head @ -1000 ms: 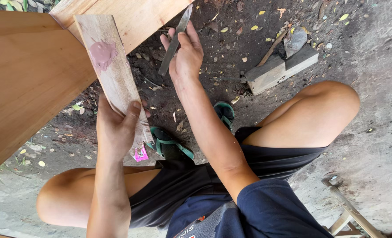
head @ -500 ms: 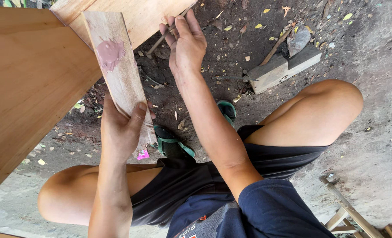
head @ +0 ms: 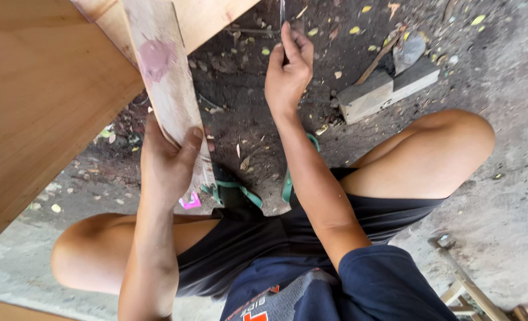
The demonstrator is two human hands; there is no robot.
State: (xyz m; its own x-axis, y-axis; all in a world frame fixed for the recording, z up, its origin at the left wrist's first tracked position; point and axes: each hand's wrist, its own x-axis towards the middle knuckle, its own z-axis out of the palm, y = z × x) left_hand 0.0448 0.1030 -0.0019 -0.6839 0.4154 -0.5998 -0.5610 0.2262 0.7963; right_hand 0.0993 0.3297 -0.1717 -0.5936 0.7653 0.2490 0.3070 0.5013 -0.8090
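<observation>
I squat on bare ground. My left hand (head: 167,163) grips the lower part of a narrow pale wooden board (head: 164,89) that has a pink smear near its top and a pink mark at its bottom end. The board leans against a large plywood structure (head: 44,101) on the left. My right hand (head: 287,71) is raised ahead of me, fingers closed on a thin grey blade-like tool (head: 282,12) that points up and runs out of the top of the view.
A grey wooden block (head: 385,89) with a trowel-like tool (head: 407,50) on it lies on the dirt at upper right. Green-strapped sandals (head: 234,190) are on my feet. Wooden legs of some item (head: 466,285) show at lower right. Dry leaves and chips litter the ground.
My right hand has moved away from the plywood edge to the right, turning the thin tool upright. My left hand keeps its hold on the board.
</observation>
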